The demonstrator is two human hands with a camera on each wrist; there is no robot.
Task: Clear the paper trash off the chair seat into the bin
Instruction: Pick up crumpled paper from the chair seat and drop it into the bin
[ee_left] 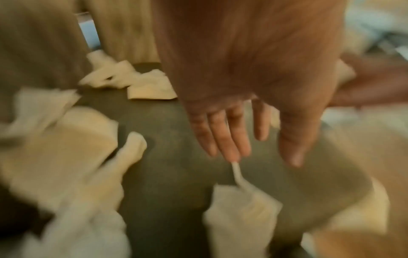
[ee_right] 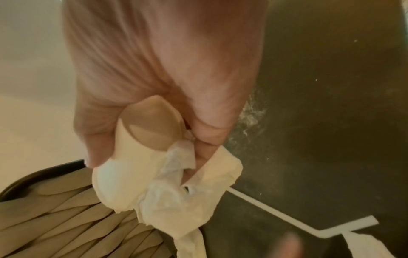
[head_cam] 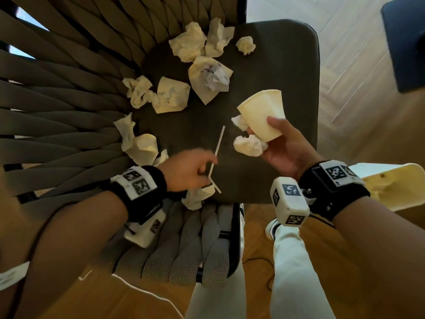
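A: Where is the paper trash, and which way does it point?

B: Most of it lies on the dark grey chair seat [head_cam: 271, 65]. The right hand [head_cam: 284, 148] is clamped round a cream paper cup [head_cam: 262, 113] and crumpled white tissue [head_cam: 249, 146], held over the seat's right edge. The cup is tilted, mouth toward the seat's far edge, base in the palm. A bent white paper straw [head_cam: 217, 153] lies on the seat, its long part running from the near edge toward the middle, its short bent end toward the near edge.

A: And the left hand?

B: The left hand [head_cam: 188, 170] is at the straw's near part, fingers [ee_left: 229, 139] spread downward. The left wrist view is blurred, so I cannot tell whether it pinches the straw or only touches it.

A: What else is around?

B: Crumpled cream napkins [head_cam: 186, 42] lie along the far and left edges, against the woven strap backrest [head_cam: 57, 93]. One wad [head_cam: 197, 195] sits at the near edge, partly hidden under the left hand. A cream bin [head_cam: 391, 185] stands on the wooden floor to the right, cut off by the right wrist.
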